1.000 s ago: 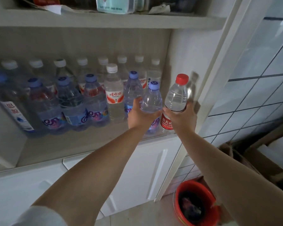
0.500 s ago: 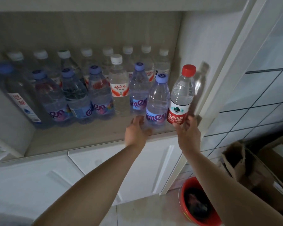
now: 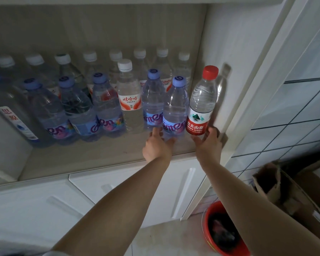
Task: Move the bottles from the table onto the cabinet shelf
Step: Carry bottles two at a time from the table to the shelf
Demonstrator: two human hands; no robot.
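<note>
Fingers (image 3: pixel 156 131) of the left hand (image 3: pixel 155 146) spread, touching the blue-capped clear plastic bottle (image 3: pixel 175 109); right hand (image 3: pixel 208 143) seemingly loose beside the red-capped "Nongfu Spring" bottle (image 3: pixel 201 100), both upright on the pale wooden cabinet shelf (image 3: pixel 81 154), far right.

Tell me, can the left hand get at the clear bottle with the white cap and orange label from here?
Probably yes. The left hand is at the shelf front, and the clear bottle with the white cap and orange label stands in the front row just left of it, with bare shelf before it.

white cabinet doors (image 3: pixel 92 196) | tiled wall (image 3: pixel 292 115) | red bucket (image 3: pixel 209 235) on floor
</note>
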